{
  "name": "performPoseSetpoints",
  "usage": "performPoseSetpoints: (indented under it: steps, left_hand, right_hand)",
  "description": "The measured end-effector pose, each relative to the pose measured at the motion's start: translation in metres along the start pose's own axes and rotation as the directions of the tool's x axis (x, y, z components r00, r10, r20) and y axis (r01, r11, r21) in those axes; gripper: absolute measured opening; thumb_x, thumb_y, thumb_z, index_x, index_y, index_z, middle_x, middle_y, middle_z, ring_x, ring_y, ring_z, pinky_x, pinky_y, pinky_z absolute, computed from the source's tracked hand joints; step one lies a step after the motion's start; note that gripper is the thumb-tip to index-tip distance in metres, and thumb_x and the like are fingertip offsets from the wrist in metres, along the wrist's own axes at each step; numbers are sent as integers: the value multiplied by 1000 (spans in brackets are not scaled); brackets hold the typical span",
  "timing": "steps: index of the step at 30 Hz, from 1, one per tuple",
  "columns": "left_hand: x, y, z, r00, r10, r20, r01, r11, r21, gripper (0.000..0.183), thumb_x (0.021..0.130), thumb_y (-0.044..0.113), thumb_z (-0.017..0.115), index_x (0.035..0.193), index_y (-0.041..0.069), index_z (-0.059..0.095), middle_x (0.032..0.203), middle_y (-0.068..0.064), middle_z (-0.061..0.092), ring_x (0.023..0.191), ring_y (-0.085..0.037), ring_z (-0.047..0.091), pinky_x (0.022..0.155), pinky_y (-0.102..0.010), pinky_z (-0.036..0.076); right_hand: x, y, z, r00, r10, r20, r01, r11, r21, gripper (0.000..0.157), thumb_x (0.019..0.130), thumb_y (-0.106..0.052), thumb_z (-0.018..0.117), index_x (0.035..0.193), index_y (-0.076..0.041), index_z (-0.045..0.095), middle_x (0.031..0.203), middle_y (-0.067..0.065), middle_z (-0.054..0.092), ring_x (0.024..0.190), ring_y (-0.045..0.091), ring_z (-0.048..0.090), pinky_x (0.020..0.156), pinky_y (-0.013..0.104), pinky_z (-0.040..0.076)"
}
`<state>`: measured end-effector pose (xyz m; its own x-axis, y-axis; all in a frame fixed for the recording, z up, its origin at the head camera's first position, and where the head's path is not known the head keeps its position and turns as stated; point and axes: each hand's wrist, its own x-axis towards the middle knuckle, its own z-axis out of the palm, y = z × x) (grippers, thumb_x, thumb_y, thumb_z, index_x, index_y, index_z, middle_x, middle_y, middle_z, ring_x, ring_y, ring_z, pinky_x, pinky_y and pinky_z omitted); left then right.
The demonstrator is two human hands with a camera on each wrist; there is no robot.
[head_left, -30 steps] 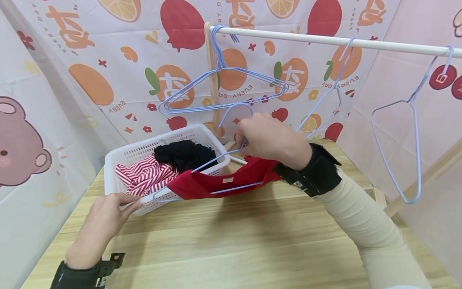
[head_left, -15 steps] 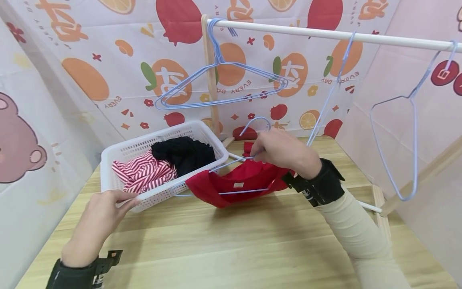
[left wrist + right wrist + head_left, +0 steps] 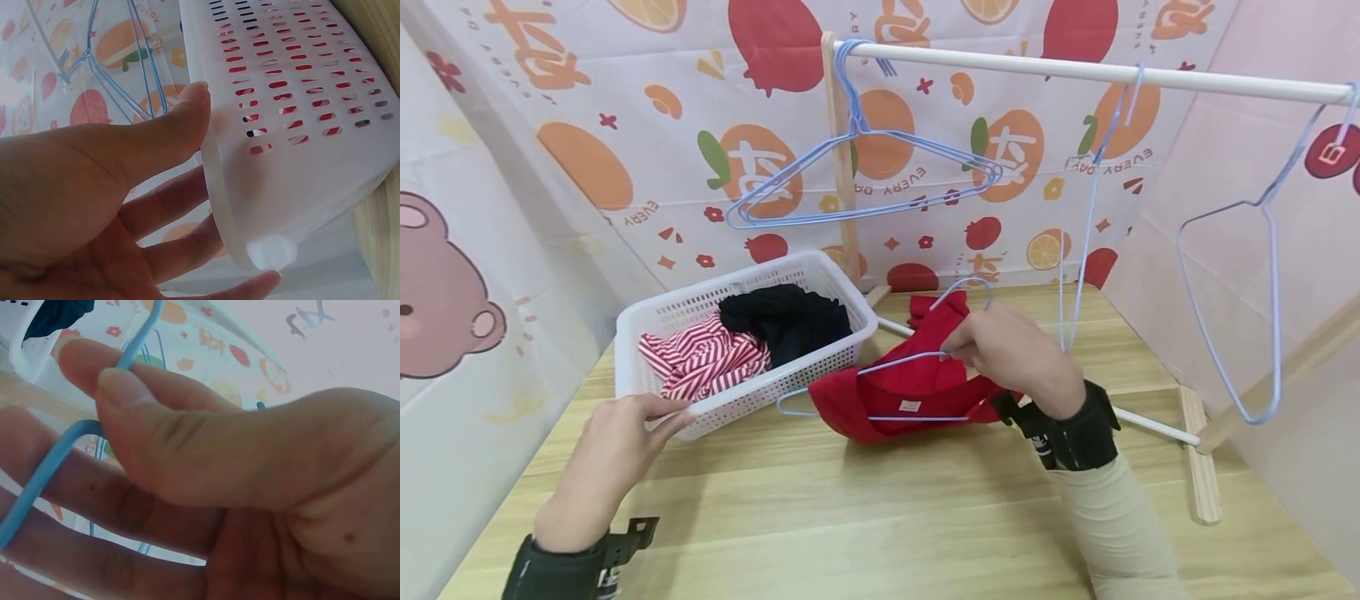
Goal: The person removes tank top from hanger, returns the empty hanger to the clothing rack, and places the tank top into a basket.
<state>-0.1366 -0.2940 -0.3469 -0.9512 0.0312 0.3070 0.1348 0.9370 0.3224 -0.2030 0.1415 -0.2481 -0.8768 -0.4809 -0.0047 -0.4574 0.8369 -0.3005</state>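
My right hand (image 3: 1011, 354) pinches a blue wire hanger (image 3: 910, 358) just below its hook, thumb against forefinger. The bent blue wire (image 3: 47, 462) crosses the fingers in the right wrist view. A red garment (image 3: 850, 408) with a small white label hangs on that hanger, low over the table, and part of it lies farther back. On the left, my left hand (image 3: 617, 442) grips the near corner of a white plastic basket (image 3: 752, 387). In the left wrist view the thumb lies on the outer side of the basket rim (image 3: 215, 187), with the fingers across from it.
A red-and-white striped garment (image 3: 711, 358) and a black garment (image 3: 790, 325) lie in the basket. Above, several blue hangers (image 3: 865, 137) hang bunched on a white rail (image 3: 1000, 62). Single hangers (image 3: 1273, 283) hang farther right. The rack's wooden foot (image 3: 1198, 467) stands on the table.
My right hand has moved right and down, carrying the hanger and red garment away from the basket and closer to the table. The middle hanger on the rail has turned. My left hand keeps its place.
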Motion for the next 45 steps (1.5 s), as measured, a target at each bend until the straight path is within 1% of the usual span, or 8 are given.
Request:
performPoseSetpoints:
  steps: [8, 15, 20, 27, 33, 36, 40, 45]
  left_hand:
    - [-2, 0, -1, 1000, 9, -13, -9, 1000, -3, 20, 90, 16, 80, 101, 0, 81, 100, -27, 76, 89, -48, 72, 72, -60, 53]
    - [-4, 3, 1, 999, 2, -41, -2, 1000, -9, 21, 90, 17, 80, 101, -2, 80, 100, -26, 77, 81, -41, 72, 63, -51, 50]
    - [-3, 2, 4, 999, 1, -51, -2, 1000, -23, 22, 90, 16, 80, 101, -2, 80, 99, -28, 76, 78, -41, 72, 62, -50, 50]
    - [-1, 0, 4, 998, 17, -57, -18, 1000, -10, 22, 90, 15, 80, 102, -4, 79, 102, -30, 75, 89, -50, 72, 72, -62, 54]
    - [-6, -3, 4, 999, 14, -44, -15, 1000, -21, 21, 91, 15, 79, 102, -3, 79, 101, -29, 76, 91, -51, 71, 74, -63, 53]
    - [-8, -4, 4, 999, 21, -48, -22, 1000, -18, 21, 90, 14, 79, 101, -3, 80, 99, -27, 76, 89, -49, 72, 74, -62, 53]
    - [-8, -4, 5, 997, 36, -61, -37, 999, -11, 20, 89, 14, 80, 100, -2, 80, 98, -26, 77, 87, -47, 72, 72, -61, 53]
    - [-7, -4, 7, 997, 27, -66, -27, 1000, -5, 19, 89, 16, 81, 100, 0, 81, 96, -24, 78, 76, -37, 72, 63, -52, 51]
  right_hand:
    - [-6, 10, 6, 997, -65, -31, 67, 997, 49, 26, 91, -7, 77, 117, -8, 79, 98, 6, 79, 80, 18, 64, 68, 25, 54]
    - [0, 18, 6, 990, -132, -46, 135, 989, 56, 25, 90, -10, 79, 115, -9, 80, 102, 8, 79, 90, 22, 68, 77, 33, 59]
    - [1, 25, 1, 990, -130, -45, 133, 990, 54, 23, 90, -9, 79, 113, -9, 81, 100, 6, 80, 90, 21, 68, 79, 34, 59]
    - [-1, 28, -2, 990, -117, -73, 122, 990, 65, 23, 90, -8, 78, 113, -8, 81, 101, 7, 80, 91, 22, 69, 80, 36, 59]
    - [-3, 27, 0, 982, -174, -79, 177, 983, 43, 21, 88, -8, 80, 110, -8, 82, 97, 6, 80, 87, 20, 70, 76, 32, 58]
    - [-3, 27, 2, 980, -186, -74, 190, 980, 52, 21, 89, -8, 80, 110, -8, 81, 97, 6, 80, 87, 19, 70, 75, 31, 59]
    - [-4, 27, 4, 984, -166, -66, 170, 983, 70, 23, 89, -8, 79, 112, -8, 81, 99, 6, 80, 88, 19, 70, 76, 30, 59]
    - [-4, 28, 4, 986, -157, -65, 161, 985, 68, 22, 90, -10, 79, 112, -9, 81, 98, 4, 81, 87, 17, 69, 74, 29, 57]
